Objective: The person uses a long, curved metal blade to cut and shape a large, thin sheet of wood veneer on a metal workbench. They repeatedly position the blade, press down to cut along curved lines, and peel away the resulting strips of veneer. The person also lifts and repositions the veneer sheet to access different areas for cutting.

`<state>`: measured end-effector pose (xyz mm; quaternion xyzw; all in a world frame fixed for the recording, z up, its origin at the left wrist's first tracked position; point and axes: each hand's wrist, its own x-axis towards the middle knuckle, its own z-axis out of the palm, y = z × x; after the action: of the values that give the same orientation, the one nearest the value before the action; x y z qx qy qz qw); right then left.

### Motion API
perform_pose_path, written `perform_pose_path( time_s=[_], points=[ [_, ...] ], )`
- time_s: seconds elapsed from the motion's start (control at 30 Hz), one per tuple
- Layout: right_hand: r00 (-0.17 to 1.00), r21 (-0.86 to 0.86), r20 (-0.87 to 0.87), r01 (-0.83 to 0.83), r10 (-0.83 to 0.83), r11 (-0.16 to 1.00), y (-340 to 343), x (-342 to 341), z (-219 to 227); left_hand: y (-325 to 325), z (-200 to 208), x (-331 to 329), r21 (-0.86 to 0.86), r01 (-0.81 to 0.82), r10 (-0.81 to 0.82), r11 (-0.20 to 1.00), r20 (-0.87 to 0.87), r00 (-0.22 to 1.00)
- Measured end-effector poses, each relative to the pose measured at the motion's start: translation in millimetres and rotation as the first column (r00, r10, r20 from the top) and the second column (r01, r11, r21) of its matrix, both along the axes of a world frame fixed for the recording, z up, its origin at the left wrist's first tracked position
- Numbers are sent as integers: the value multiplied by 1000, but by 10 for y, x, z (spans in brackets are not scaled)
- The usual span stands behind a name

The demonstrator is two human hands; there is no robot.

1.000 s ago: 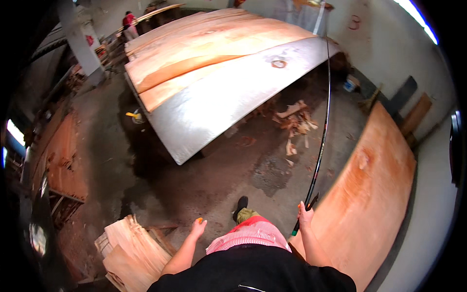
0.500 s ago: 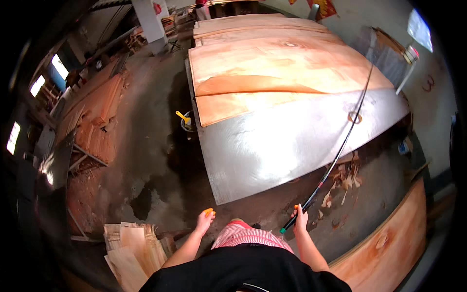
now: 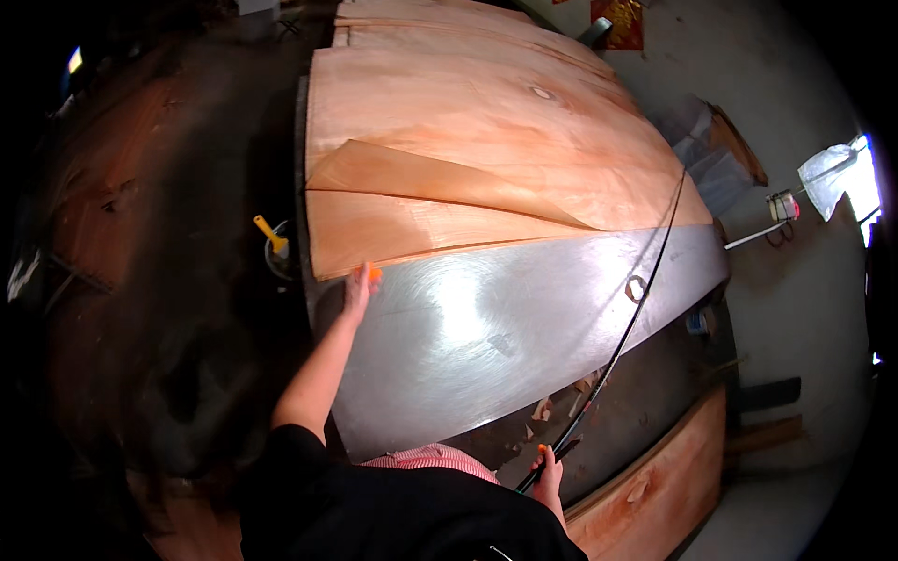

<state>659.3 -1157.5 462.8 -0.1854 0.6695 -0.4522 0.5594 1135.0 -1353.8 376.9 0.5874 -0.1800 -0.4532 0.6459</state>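
Observation:
A thin wood veneer sheet (image 3: 449, 224) lies on a stack of large veneer sheets (image 3: 468, 122), a fold running along its near part. My left hand (image 3: 357, 292) reaches to the sheet's near edge by the left corner. Its fingers are drawn together, with orange at the tips; whether the edge is between them is hidden. My right hand (image 3: 549, 472) is closed around the lower end of a long, thin black rod (image 3: 613, 360), its thumb also tipped in orange. The rod slants up across the shiny metal tabletop (image 3: 412, 374) towards the far right of the stack.
A yellow-handled scraper or brush (image 3: 271, 237) rests in a bucket (image 3: 279, 262) left of the table. A brown ring (image 3: 636, 289) lies on the metal. At lower right leans a wooden board (image 3: 655, 486). Veneer scraps (image 3: 543, 409) litter the floor beyond my right hand.
I have moved up against the table. My left hand has gone forward from beside my body to the veneer edge. My right hand still holds the rod.

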Motion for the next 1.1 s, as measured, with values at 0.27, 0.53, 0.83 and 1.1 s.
perform_pose_path(
  time_s=[0.27,0.53,0.83,1.1],
  points=[
    [999,85,-33,44,-42,995,-80,338,61,-1540,-173,992,-84,-478,440,874,-280,853],
    [1000,167,-13,27,-25,986,-460,616,69,-2057,-185,1466,93,-689,680,719,-300,669],
    [1000,180,-27,15,-10,984,-574,716,58,-1978,320,1338,505,-539,477,674,259,840],
    [999,143,-45,2,5,990,-586,653,78,-2235,-535,2002,197,-691,717,696,-237,655]
  ],
)
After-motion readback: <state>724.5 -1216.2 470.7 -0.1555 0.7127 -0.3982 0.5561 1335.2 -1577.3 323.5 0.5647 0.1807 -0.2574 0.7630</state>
